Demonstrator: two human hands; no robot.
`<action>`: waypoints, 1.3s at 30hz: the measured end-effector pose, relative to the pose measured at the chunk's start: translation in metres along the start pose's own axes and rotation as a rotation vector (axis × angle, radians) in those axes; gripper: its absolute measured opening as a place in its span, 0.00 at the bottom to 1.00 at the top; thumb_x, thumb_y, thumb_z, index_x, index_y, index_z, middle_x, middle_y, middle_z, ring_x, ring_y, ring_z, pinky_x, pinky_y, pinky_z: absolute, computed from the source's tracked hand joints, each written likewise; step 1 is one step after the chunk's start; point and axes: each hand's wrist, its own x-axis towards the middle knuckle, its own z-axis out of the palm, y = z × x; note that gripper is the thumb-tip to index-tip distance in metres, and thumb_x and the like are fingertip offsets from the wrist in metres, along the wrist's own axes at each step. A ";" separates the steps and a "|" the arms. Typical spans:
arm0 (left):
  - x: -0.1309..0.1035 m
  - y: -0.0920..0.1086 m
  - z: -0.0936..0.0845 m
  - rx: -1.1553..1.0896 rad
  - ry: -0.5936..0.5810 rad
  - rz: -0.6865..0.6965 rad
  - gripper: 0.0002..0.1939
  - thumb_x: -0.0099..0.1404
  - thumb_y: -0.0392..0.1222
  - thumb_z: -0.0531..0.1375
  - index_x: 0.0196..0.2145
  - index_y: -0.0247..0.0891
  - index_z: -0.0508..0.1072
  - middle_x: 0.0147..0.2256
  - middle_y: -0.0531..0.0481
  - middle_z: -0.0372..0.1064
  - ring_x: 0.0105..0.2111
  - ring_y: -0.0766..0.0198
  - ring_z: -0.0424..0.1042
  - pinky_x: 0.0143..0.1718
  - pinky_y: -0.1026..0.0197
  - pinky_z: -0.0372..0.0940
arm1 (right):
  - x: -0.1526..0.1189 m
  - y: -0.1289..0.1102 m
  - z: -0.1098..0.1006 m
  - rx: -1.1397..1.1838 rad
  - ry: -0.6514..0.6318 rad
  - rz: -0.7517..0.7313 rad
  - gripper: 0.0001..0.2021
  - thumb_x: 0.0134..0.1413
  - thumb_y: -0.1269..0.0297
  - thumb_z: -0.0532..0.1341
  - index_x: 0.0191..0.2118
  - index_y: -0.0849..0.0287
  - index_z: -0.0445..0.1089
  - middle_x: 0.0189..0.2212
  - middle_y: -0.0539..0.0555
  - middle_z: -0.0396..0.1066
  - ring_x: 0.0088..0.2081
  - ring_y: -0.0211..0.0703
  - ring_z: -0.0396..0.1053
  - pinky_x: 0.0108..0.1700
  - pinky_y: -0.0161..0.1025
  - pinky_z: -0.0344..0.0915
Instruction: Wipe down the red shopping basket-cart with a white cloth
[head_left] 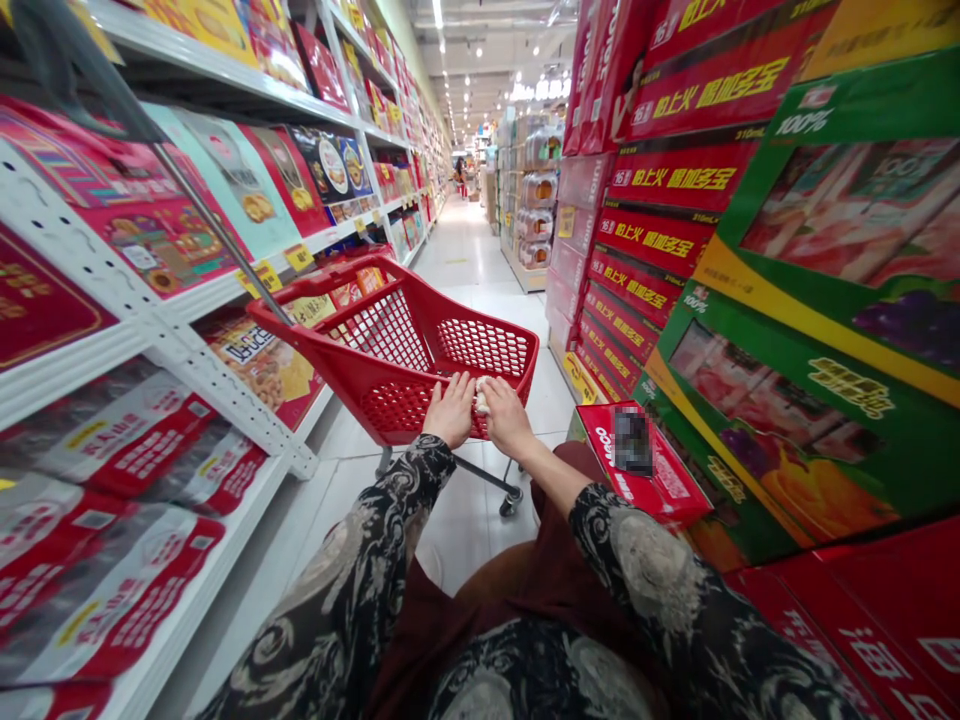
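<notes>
A red plastic shopping cart stands sideways just in front of me, its basket mostly bare inside. My left hand lies over the near rim of the cart with its fingers stretched out. Beside it, my right hand has its fingers closed round a crumpled white tissue at the same rim. The fingertips of both hands are close together, and the tissue shows between them. Part of the right hand's grip is hidden from above.
Shelves of boxed goods run along the left. On the right rise stacked red drink cartons and green fruit-juice boxes. A red box sits low beside my right knee. The tiled aisle leads away to a distant person.
</notes>
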 end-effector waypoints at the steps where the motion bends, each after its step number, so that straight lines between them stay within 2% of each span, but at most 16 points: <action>1: -0.001 -0.003 0.001 0.001 0.010 -0.015 0.31 0.62 0.35 0.44 0.63 0.31 0.48 0.66 0.41 0.41 0.65 0.55 0.41 0.63 0.43 0.41 | 0.001 0.002 -0.002 -0.015 0.003 0.001 0.25 0.50 0.77 0.51 0.56 0.68 0.63 0.56 0.65 0.62 0.59 0.51 0.54 0.62 0.52 0.53; 4: -0.004 -0.014 0.002 0.003 0.026 -0.127 0.33 0.60 0.34 0.45 0.64 0.30 0.48 0.66 0.41 0.40 0.65 0.54 0.40 0.62 0.41 0.41 | -0.001 0.015 -0.012 -0.036 0.019 0.009 0.24 0.50 0.77 0.51 0.55 0.66 0.63 0.52 0.63 0.64 0.55 0.50 0.59 0.60 0.49 0.56; 7: -0.006 -0.022 0.002 0.004 0.020 -0.198 0.34 0.59 0.34 0.46 0.63 0.27 0.47 0.66 0.40 0.39 0.65 0.53 0.40 0.62 0.39 0.42 | -0.003 0.027 -0.021 -0.050 0.034 0.042 0.24 0.50 0.77 0.50 0.54 0.69 0.63 0.50 0.64 0.65 0.53 0.50 0.60 0.58 0.48 0.57; 13: -0.005 -0.015 0.001 0.000 0.030 -0.182 0.35 0.58 0.35 0.47 0.63 0.26 0.48 0.66 0.41 0.40 0.65 0.52 0.41 0.62 0.39 0.42 | 0.005 0.019 -0.016 -0.042 0.112 0.057 0.24 0.49 0.78 0.49 0.53 0.70 0.63 0.49 0.64 0.65 0.52 0.50 0.59 0.59 0.48 0.56; 17: -0.007 -0.012 0.000 -0.001 0.045 -0.154 0.34 0.59 0.35 0.46 0.63 0.29 0.49 0.65 0.42 0.41 0.65 0.53 0.42 0.62 0.40 0.42 | 0.014 0.010 -0.010 -0.040 0.100 0.016 0.23 0.49 0.77 0.50 0.53 0.67 0.64 0.50 0.62 0.65 0.53 0.50 0.58 0.59 0.47 0.56; 19: -0.009 -0.015 -0.002 0.003 0.045 -0.140 0.33 0.59 0.34 0.46 0.63 0.31 0.50 0.65 0.42 0.42 0.65 0.54 0.42 0.62 0.40 0.42 | 0.016 0.012 -0.011 -0.053 0.072 0.022 0.23 0.50 0.77 0.50 0.53 0.68 0.64 0.51 0.63 0.65 0.53 0.50 0.59 0.58 0.47 0.56; 23: -0.014 -0.024 -0.004 0.012 0.059 -0.235 0.33 0.58 0.34 0.47 0.63 0.29 0.50 0.65 0.40 0.41 0.65 0.54 0.41 0.62 0.41 0.42 | 0.014 0.024 -0.019 -0.089 0.030 0.071 0.23 0.51 0.77 0.50 0.54 0.69 0.63 0.50 0.65 0.65 0.52 0.51 0.60 0.57 0.47 0.57; 29: -0.013 -0.022 -0.002 -0.011 0.071 -0.237 0.35 0.57 0.34 0.48 0.63 0.30 0.50 0.65 0.40 0.42 0.65 0.53 0.42 0.62 0.40 0.42 | 0.015 0.024 -0.020 -0.093 0.134 0.122 0.20 0.52 0.76 0.50 0.51 0.68 0.65 0.46 0.64 0.67 0.50 0.52 0.62 0.56 0.49 0.58; 35: -0.015 -0.018 0.003 0.010 0.115 -0.204 0.35 0.57 0.34 0.47 0.63 0.29 0.50 0.65 0.40 0.42 0.65 0.53 0.42 0.62 0.39 0.41 | 0.022 0.009 -0.002 -0.100 0.102 -0.001 0.24 0.50 0.77 0.50 0.55 0.69 0.62 0.54 0.64 0.63 0.57 0.51 0.56 0.60 0.50 0.53; 39: -0.017 -0.020 0.004 0.025 0.127 -0.191 0.35 0.57 0.34 0.47 0.63 0.32 0.50 0.65 0.41 0.43 0.65 0.53 0.42 0.62 0.38 0.40 | 0.015 0.021 -0.004 -0.097 0.054 -0.028 0.24 0.52 0.77 0.50 0.56 0.69 0.62 0.57 0.65 0.60 0.60 0.51 0.53 0.61 0.52 0.52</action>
